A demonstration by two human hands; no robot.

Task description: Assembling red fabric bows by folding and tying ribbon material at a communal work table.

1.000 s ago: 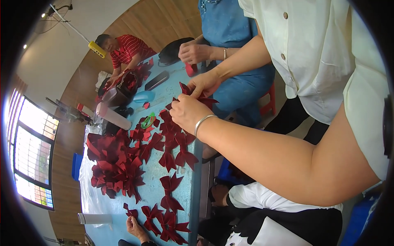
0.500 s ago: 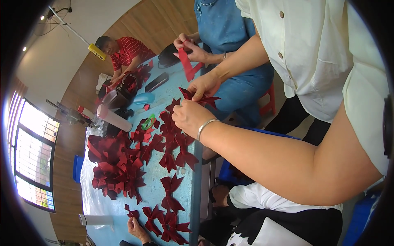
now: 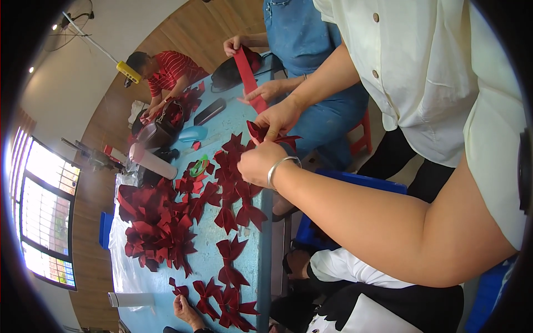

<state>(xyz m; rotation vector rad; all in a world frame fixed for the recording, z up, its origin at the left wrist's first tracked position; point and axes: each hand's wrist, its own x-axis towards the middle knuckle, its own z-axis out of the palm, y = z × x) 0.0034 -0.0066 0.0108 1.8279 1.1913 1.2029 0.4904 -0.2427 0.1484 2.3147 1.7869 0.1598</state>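
Note:
Between my two hands, over the table's edge, is a dark red ribbon bow [image 3: 288, 142], its pointed tails sticking out to the right. My left hand [image 3: 261, 164], with a silver bangle at the wrist, closes on the near part of the bow; its fingertips are mostly hidden. Farther up, my right hand [image 3: 276, 117] pinches the folded loop between thumb and fingers. More finished bows [image 3: 230, 261] lie in rows on the blue table [image 3: 219, 252] beside my hands. A big heap of dark red bows [image 3: 155, 222] sits farther left.
Close above my hands, a co-worker in blue holds a red ribbon strip [image 3: 244, 69]. At the bottom, another person's hand [image 3: 189, 312] touches a small bow. A pink bottle [image 3: 152, 161], a white bottle [image 3: 130, 299], a dark phone-like case [image 3: 210, 111] and a handbag [image 3: 155, 133] stand or lie around.
My hands have shifted slightly, still on the bow, whose loop now rises more between them. The co-worker in blue has stretched the ribbon strip out straight. The person in red has lowered their head.

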